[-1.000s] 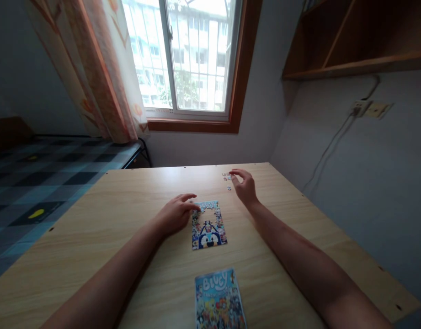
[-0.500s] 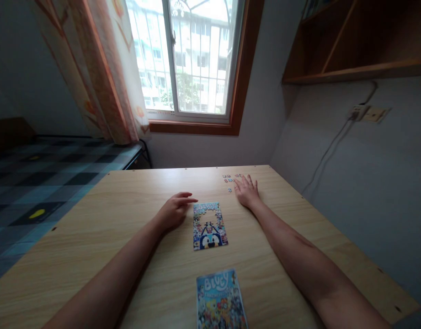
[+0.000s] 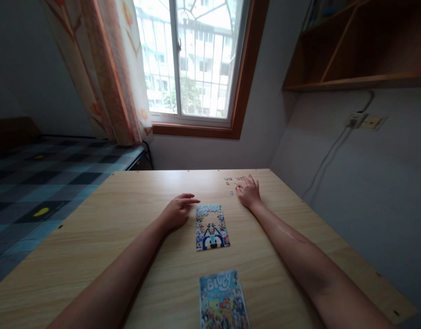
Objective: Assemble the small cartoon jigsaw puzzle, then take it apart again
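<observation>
A partly assembled jigsaw puzzle (image 3: 213,242) lies flat on the wooden table, with a gap in its upper middle and a blue cartoon dog's face along the bottom. My left hand (image 3: 178,211) rests at its upper left corner, fingers stretched out and holding nothing. Farther off to the right, my right hand (image 3: 248,192) is among several loose puzzle pieces (image 3: 228,179). Its thumb and fingertips close on a small puzzle piece (image 3: 237,183) at the table surface. One loose blue piece (image 3: 231,193) lies just left of this hand.
Closest to me lies a Bluey picture box or card (image 3: 224,299), cut off by the lower frame edge. The table (image 3: 155,183) ends at a wall below a window. A checked bed (image 3: 73,183) stands left; a shelf (image 3: 354,82) and a plugged-in cable (image 3: 328,153) are right.
My right hand's spread fingers have drawn together, and one loose piece has shifted right to its fingertips. My left hand stays beside the puzzle. The whole view has shifted slightly.
</observation>
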{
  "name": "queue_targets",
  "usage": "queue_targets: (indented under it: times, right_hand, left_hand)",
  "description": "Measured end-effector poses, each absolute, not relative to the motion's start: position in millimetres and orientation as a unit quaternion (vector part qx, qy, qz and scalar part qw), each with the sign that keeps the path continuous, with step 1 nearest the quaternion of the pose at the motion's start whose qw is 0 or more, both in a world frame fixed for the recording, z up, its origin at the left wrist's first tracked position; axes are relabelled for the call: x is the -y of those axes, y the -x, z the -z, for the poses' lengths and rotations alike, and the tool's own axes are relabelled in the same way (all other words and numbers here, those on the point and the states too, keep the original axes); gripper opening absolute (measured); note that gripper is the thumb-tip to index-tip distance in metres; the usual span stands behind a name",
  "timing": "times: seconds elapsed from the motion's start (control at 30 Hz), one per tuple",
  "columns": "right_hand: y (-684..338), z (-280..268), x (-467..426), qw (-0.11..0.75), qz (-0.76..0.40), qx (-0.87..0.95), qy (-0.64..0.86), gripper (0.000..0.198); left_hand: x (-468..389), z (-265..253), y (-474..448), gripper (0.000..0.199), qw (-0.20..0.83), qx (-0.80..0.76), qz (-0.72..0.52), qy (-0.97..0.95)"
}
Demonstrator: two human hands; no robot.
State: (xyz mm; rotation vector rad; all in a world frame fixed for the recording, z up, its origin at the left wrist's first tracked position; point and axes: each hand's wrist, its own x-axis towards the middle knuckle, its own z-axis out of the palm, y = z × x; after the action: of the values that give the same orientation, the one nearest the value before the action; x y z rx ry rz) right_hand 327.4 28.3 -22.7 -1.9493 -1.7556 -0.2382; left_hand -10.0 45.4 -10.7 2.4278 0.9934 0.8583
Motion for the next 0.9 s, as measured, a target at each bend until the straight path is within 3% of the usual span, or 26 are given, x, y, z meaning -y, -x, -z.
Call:
queue_targets:
  times: [0.2, 0.9]
  right_hand:
    - [-331, 24, -23, 0.293, 0.117, 0.590, 0.743, 0.026]
    - [-335, 10, -18, 0.176, 0.002, 0.608, 0.775, 0.023]
  left_hand:
    - [-44, 6, 11, 0.038, 0.205, -0.353, -0.311, -0.858]
    - [-37, -2, 11, 0.037, 0.217, -0.359, -0.294, -0.859]
